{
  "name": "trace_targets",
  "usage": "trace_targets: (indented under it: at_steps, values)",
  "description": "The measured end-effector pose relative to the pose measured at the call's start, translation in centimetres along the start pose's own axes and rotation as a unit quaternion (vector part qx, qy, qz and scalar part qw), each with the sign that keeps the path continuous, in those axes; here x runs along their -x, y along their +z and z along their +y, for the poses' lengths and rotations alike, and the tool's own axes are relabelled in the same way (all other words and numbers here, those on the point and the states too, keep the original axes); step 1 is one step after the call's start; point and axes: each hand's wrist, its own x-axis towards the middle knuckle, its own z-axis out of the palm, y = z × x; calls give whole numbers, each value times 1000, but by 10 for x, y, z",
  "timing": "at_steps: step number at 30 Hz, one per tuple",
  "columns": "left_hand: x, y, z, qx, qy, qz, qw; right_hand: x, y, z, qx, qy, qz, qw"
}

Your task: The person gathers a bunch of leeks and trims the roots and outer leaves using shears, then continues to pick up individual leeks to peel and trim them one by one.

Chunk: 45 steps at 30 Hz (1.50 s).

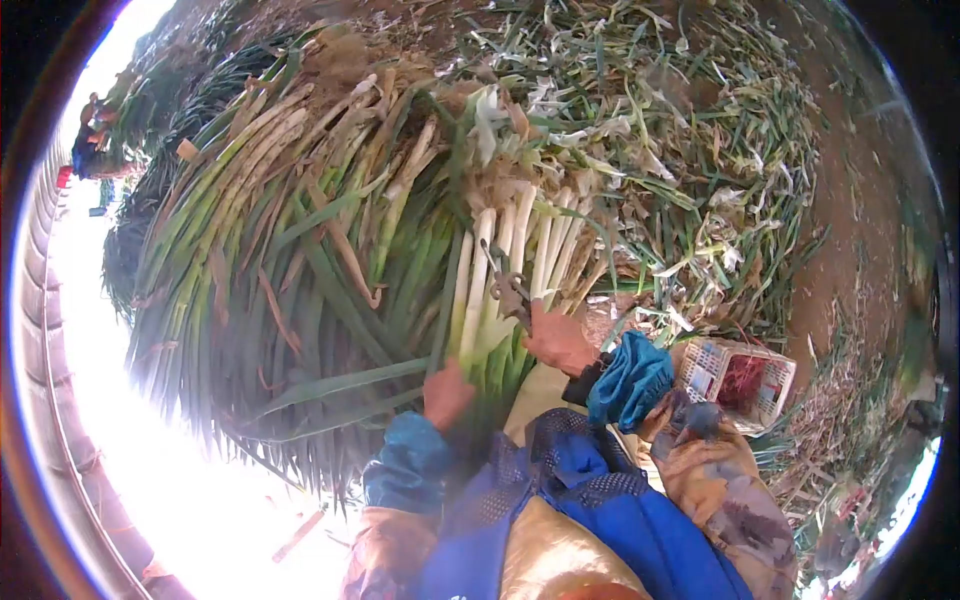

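A row of leeks or large green onions (520, 235) lies in front of me, white stalks and roots pointing away and green leaves towards my body. My right hand (562, 340) is closed around a dark, rusty metal hand tool (510, 293) with a thin tip over the white stalks; its exact kind is unclear. Motion blurs my left hand (449, 394), which is at the green leaves on the left of the row. Its fingers are smeared, so I cannot tell whether they grip a stalk.
To the left rises a big heap of untrimmed leeks (290, 230) with long drooping leaves. Stripped leaves (650, 150) cover the ground ahead and right. A white plastic basket (745, 380) holding reddish strands stands by my right elbow. Another person (95, 135) is far left.
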Motion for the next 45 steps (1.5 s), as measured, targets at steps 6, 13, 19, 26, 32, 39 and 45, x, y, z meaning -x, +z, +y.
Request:
trace_targets:
  at_steps: [6, 13, 19, 26, 32, 39, 45]
  values:
    - [8, -14, -2, 18, 33, -31, 999, -57, 7, 21, -48, -19, 91, 994]
    - [-38, -192, -94, -179, 41, 457, 870, -1, -7, 5, -51, -1, -31, 998]
    - [-48, -254, -219, -128, -200, 331, 913, -2, -8, 10, -37, 13, -1, 999]
    - [-28, -232, -196, -161, -140, 305, 928, -2, 9, -11, -64, -99, -12, 993]
    - [14, -173, -113, -192, -87, 290, 933, 23, -39, -86, -91, -177, -38, 979]
    - [84, -43, -63, -131, -59, 150, 978, 40, -20, -137, -71, -269, -25, 960]
    - [109, -52, -34, -53, -52, 105, 992, -9, 6, -92, -47, -149, -71, 985]
